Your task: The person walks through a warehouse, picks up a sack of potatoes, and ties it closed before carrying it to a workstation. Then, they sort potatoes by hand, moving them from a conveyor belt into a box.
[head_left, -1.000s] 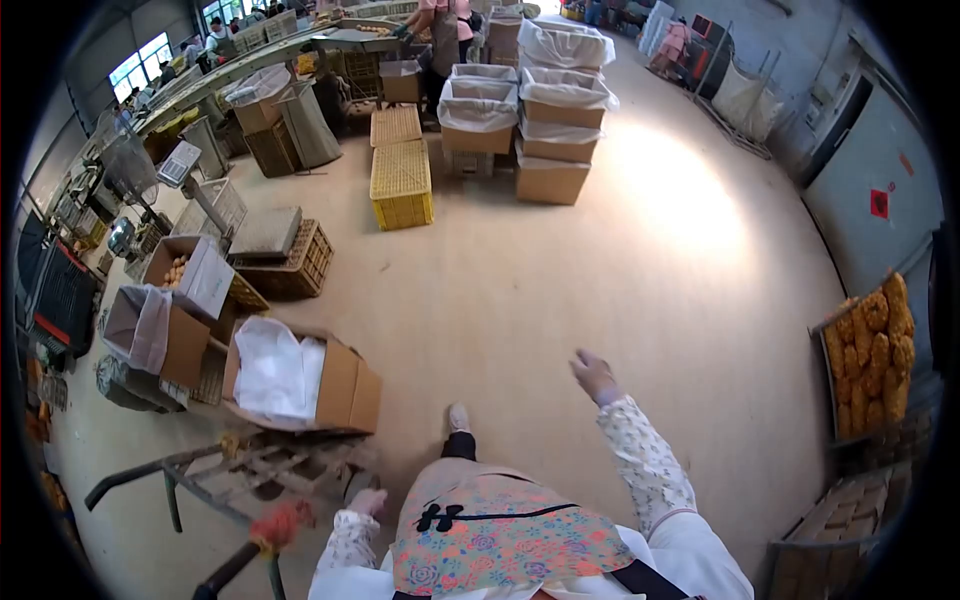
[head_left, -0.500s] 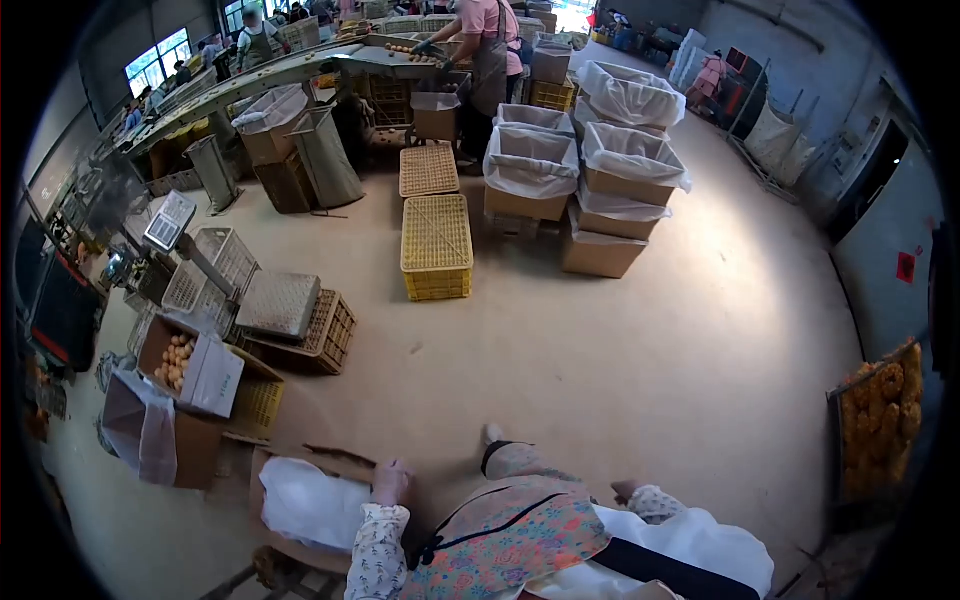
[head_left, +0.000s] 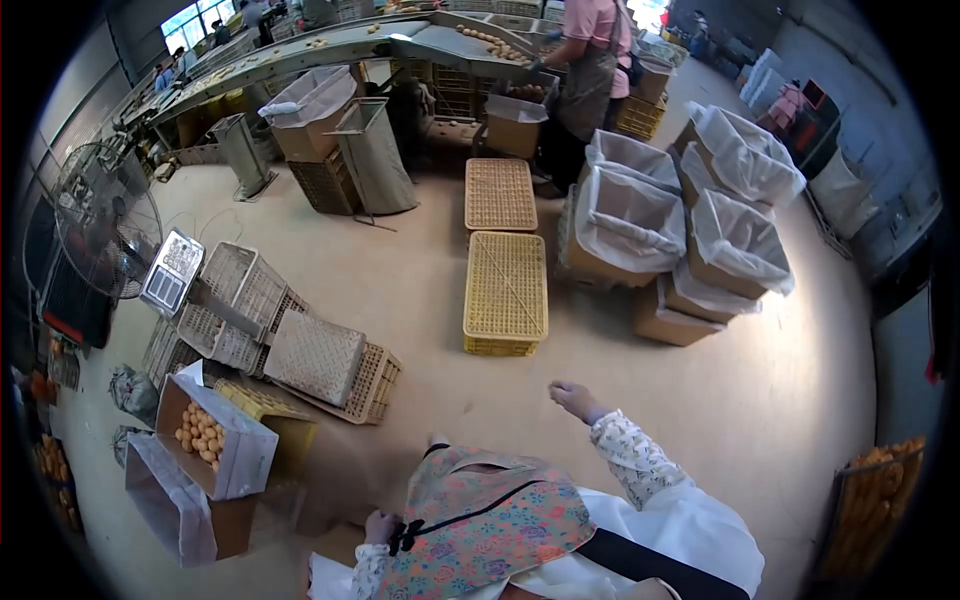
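Note:
My left hand [head_left: 381, 527] is low beside my apron, its fingers curled at the edge of a cardboard box [head_left: 338, 543]. A white liner [head_left: 330, 578] shows in that box, most of which lies beyond the bottom of the view. Out in front of me over the floor is my right hand [head_left: 577, 400], fingers loosely curled, with nothing visible in it. To the left, a box [head_left: 245, 455] of round orange fruit [head_left: 200, 435] stands tilted beside an open lined carton [head_left: 165, 500].
A platform scale [head_left: 318, 360] with its display [head_left: 172, 272] stands at left, near a fan [head_left: 105, 220]. Yellow crates [head_left: 505, 290] sit ahead, with stacked lined cartons [head_left: 630, 220] to their right. A person in pink [head_left: 590, 80] works at the conveyor [head_left: 430, 45].
My right hand has swung forward from my side. The view has advanced and turned left, so the crates and cartons look nearer. The lined box by my left hand has slid toward the bottom edge.

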`<action>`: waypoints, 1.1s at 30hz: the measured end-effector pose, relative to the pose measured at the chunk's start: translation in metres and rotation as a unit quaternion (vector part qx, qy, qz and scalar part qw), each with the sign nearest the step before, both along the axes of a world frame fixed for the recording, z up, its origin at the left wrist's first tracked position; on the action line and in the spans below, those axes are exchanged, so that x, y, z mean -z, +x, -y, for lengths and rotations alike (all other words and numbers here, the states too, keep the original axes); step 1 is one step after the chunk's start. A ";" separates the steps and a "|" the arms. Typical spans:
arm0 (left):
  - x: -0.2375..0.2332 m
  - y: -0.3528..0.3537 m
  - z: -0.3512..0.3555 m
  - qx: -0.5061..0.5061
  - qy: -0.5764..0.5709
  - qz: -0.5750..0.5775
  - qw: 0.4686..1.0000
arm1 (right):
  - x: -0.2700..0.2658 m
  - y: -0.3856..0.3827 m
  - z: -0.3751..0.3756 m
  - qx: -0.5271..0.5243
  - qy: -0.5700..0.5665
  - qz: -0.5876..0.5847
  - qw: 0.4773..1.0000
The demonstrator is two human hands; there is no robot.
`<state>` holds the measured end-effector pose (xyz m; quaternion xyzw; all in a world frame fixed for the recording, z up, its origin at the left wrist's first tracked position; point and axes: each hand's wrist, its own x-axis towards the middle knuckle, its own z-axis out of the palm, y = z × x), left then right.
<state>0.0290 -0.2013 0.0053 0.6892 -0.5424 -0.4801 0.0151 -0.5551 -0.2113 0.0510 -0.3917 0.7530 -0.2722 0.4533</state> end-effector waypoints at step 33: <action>-0.222 -0.542 1.067 0.219 0.209 -0.534 0.790 | -0.147 -0.148 0.956 -0.327 -0.217 0.010 0.920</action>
